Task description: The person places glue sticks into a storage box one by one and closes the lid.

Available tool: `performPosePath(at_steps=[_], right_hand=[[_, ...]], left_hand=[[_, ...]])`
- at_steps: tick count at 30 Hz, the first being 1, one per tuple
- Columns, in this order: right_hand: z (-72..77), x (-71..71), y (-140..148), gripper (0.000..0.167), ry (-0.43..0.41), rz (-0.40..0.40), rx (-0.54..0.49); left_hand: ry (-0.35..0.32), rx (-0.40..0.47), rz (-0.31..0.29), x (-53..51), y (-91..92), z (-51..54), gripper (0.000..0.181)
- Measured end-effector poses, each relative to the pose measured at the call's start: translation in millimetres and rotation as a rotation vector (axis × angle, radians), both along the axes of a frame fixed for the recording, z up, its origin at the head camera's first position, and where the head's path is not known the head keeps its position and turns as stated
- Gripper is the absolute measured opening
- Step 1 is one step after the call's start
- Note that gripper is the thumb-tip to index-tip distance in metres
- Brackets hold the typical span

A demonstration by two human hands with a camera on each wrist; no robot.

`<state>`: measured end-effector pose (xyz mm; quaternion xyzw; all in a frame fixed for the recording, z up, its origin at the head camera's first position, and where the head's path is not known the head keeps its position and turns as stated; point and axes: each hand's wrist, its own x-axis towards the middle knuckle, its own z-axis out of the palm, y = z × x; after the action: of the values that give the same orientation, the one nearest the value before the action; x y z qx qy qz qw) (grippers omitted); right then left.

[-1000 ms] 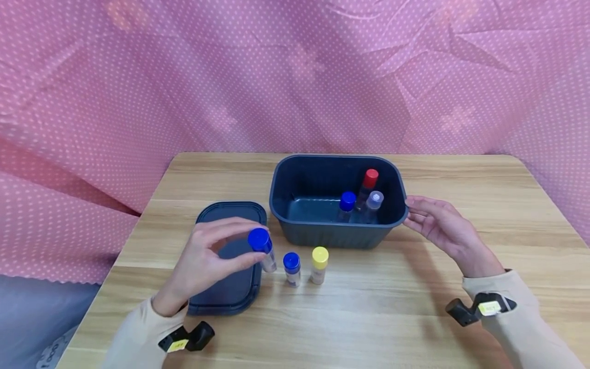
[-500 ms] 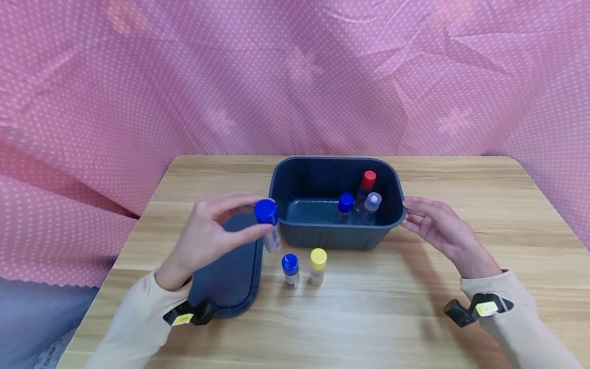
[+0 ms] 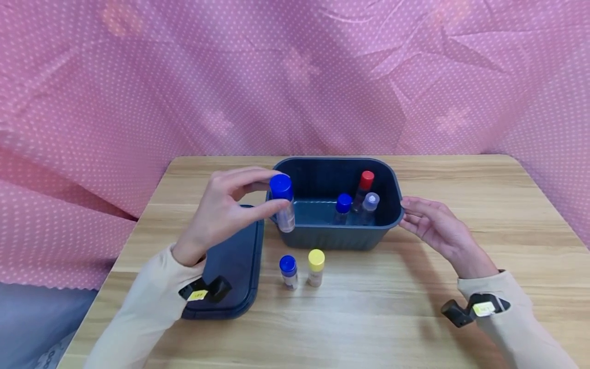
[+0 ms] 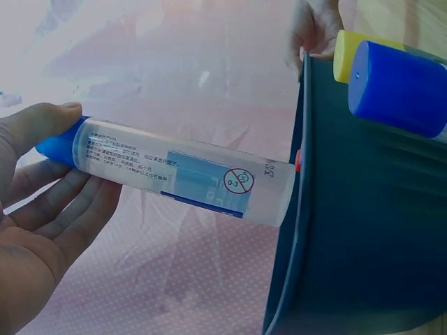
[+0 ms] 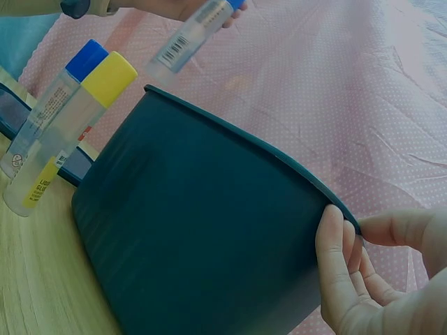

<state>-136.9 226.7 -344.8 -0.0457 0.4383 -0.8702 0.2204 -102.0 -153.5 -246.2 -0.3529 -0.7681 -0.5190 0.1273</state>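
By the tub, the left hand pinches a bottle, the right hand the rim: apparently loading, which calls for lowering inside.

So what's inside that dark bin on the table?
In the dark bin, toward the right: a red-capped bottle, a blue-capped bottle and a clear-topped bottle. The near wall hides the floor just behind it; the held bottle covers part of the near left corner.

Bin rim partly behind held bottle
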Motion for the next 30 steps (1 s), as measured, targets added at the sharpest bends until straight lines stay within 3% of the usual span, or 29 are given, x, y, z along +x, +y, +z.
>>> performPosePath(at_steps=[13, 18, 24, 30], right_hand=[[1.0, 2.4, -1, 0.025, 0.002, -0.003, 0.010], [-0.2, 2.7, 0, 0.026, 0.016, -0.002, 0.006], [0.4, 2.4, 0, 0.025, 0.009, -0.005, 0.023], [-2.5, 3.2, -1, 0.025, -0.006, -0.013, 0.010]], left_hand=[[-0.010, 0.064, 0.025, -21.3, 10.0, -10.3, 0.039], [-0.024, 0.051, 0.054, -29.9, 13.4, -16.2, 0.038], [-0.036, 0.035, 0.087, -41.7, 16.3, -32.1, 0.039], [-0.054, 0.007, 0.126, -54.0, 18.1, -54.3, 0.038]])
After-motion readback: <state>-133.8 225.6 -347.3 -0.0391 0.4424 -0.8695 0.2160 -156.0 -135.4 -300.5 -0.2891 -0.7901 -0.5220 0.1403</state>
